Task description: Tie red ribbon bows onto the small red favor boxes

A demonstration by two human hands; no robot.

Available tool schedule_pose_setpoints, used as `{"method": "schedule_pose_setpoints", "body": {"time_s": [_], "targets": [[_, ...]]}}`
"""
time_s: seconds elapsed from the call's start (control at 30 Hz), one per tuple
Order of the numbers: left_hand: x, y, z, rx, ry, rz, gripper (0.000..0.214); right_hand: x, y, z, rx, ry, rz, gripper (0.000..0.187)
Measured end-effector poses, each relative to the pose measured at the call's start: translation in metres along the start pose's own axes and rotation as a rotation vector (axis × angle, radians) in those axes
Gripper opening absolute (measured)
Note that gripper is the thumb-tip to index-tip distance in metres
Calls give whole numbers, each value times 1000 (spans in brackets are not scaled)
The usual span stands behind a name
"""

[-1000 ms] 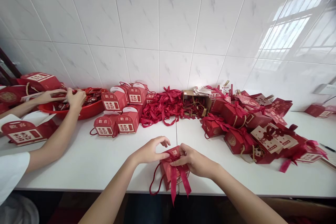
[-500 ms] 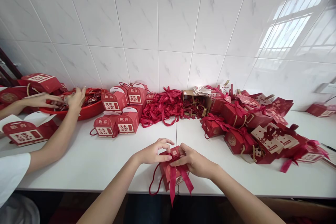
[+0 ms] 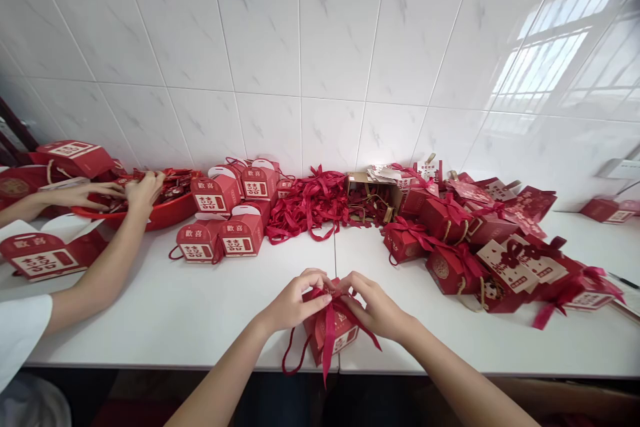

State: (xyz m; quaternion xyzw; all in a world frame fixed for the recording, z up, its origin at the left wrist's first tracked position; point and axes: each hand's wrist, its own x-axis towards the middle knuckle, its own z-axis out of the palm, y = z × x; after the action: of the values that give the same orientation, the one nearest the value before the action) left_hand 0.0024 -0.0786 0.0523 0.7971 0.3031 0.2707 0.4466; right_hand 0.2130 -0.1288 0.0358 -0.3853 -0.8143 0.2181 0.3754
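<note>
Near the table's front edge stands a small red gift box (image 3: 334,335) with a dark red cord handle hanging at its left. A red ribbon (image 3: 329,340) lies across its top, with two tails draping down the front. My left hand (image 3: 299,301) is closed at the top of the box, thumb and fingers pinching the ribbon. My right hand (image 3: 371,303) is closed on the ribbon from the other side, its fingertips close to those of my left. The exact crossing of the ribbon is partly hidden under my fingers.
Several red boxes (image 3: 243,233) stand at centre left, beside a heap of loose ribbons (image 3: 313,203). An open carton (image 3: 375,193) and many ribboned boxes (image 3: 455,267) lie to the right. At left, a co-worker's hands (image 3: 143,193) reach into a red basin (image 3: 173,213).
My left fingers have closed on the ribbon at the box top. My right hand has shifted slightly right, and the right ribbon tail has swung outward. The co-worker's hand has lowered into the basin.
</note>
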Motion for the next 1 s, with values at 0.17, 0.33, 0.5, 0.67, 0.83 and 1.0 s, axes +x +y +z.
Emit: {"method": "schedule_pose_setpoints", "body": {"time_s": [0.17,0.33,0.5,0.67,0.83,1.0], "targets": [[2,0,14,-91,116,-57,25,0,0,4,30,46,-4,15],[5,-4,20,-102,147,-81,20,0,3,7,40,70,17,11],[4,-10,21,-141,182,-110,31,-1,11,-2,44,78,55,17],[4,-13,19,-150,170,-135,19,-3,13,-12,57,99,100,15],[2,-12,17,-177,135,-169,18,-4,11,-12,60,82,128,7],[0,-8,16,-142,150,-157,20,-4,13,-8,29,45,183,17]]}}
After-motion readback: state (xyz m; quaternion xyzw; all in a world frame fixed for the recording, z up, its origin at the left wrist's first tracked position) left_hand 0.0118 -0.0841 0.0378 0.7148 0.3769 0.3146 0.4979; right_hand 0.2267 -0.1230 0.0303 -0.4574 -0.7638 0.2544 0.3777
